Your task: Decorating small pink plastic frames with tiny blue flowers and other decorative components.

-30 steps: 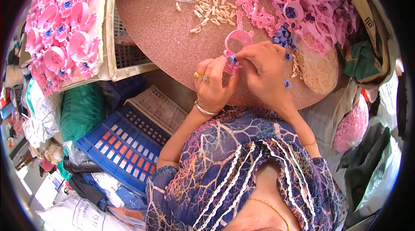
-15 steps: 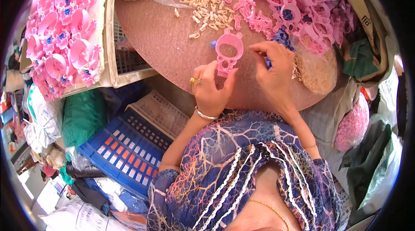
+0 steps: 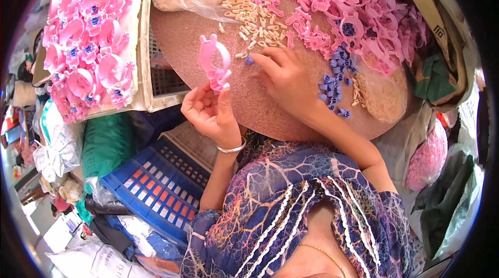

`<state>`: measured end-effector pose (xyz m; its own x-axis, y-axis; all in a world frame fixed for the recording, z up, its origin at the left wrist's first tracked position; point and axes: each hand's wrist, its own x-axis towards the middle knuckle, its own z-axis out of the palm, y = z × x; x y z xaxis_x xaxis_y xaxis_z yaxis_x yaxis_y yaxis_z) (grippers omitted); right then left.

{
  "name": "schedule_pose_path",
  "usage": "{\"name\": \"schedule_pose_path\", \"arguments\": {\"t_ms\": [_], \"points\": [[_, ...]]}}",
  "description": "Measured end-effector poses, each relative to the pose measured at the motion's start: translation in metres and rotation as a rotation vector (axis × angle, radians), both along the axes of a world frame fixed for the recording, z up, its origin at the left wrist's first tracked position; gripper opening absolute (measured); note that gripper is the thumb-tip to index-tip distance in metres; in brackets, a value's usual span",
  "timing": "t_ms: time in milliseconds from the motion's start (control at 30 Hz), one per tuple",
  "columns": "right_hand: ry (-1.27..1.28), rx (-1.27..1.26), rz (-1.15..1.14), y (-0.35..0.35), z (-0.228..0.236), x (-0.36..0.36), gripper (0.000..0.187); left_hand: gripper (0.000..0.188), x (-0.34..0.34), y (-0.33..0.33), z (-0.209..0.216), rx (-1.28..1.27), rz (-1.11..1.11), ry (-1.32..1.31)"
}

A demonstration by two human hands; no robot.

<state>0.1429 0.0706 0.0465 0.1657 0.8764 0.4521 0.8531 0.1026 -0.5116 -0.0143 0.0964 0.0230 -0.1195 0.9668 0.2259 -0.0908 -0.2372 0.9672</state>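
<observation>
The near edge of the round table (image 3: 182,39) is curving close before the person's body. Over its left part, the left hand (image 3: 212,114) is pinching the pink ring piece (image 3: 208,65) by its lower end between thumb and fingers, the other fingers curling loosely. The right hand (image 3: 288,83) is bending its fingers, the index tip touching a small blue piece (image 3: 249,60); whether it is gripping this, I cannot tell. Bare table is lying between the two hands. On the left, the pale crate (image 3: 143,54) is limiting the room; on the right, blue pieces (image 3: 332,86) and a clear bag (image 3: 383,102) are taking space. Farther, cream clips (image 3: 254,26) and a pink heap (image 3: 364,15) are blocking the far side.
</observation>
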Motion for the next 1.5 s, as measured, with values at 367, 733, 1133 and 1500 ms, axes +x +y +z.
{"name": "schedule_pose_path", "arguments": {"t_ms": [367, 733, 1133, 1500], "points": [[0.224, 0.124, -0.138, -0.033, 0.004, 0.025, 0.016, 0.063, 0.016, -0.009, -0.001, -0.027, -0.196, 0.249], [0.108, -0.035, -0.047, -0.005, -0.009, 0.01, 0.03, 0.051, 0.002, 0.014, 0.011, -0.235, -0.111, -0.297], [0.192, 0.055, 0.044, -0.029, 0.031, 0.013, 0.034, 0.051, 0.013, -0.006, -0.002, 0.442, -0.183, 0.584], [0.088, -0.107, 0.039, -0.041, 0.045, 0.032, 0.027, 0.055, 0.025, -0.012, 0.002, 0.637, -0.336, 0.543]]}}
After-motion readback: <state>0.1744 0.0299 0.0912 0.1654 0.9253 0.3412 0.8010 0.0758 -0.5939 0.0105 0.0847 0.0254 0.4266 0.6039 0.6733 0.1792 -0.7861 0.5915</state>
